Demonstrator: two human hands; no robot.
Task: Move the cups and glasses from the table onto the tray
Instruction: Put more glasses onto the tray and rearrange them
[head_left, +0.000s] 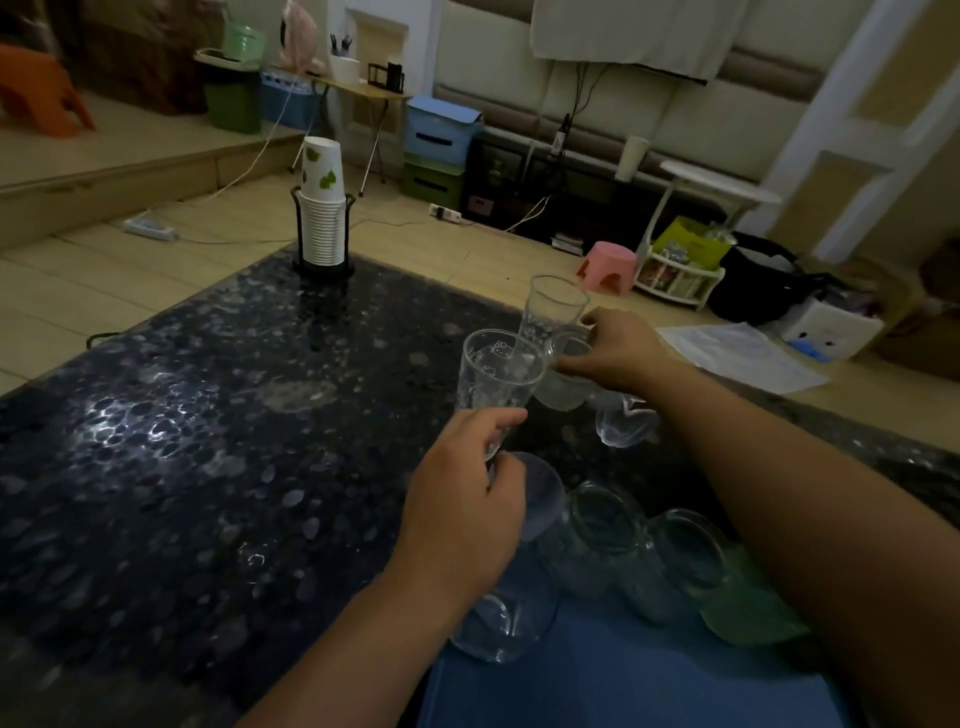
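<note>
On the blue tray (623, 691) at the counter's (208, 415) near edge we already have several glasses standing: a round one (498, 623) at its left, two jars (597, 535) behind, and something green (748, 608) at the right. We judge the job roughly half done. Our left hand (462, 514) has its grip closed around the base of a tall tumbler (493, 384), lifted clear of the counter, its long axis tilted, mouth up and leaning away to the right. Our right hand (618, 348) wraps a second tumbler (553, 312), upright, near a low cup (563, 389). A small glass (623, 421) also remains on the counter, beside them.
</note>
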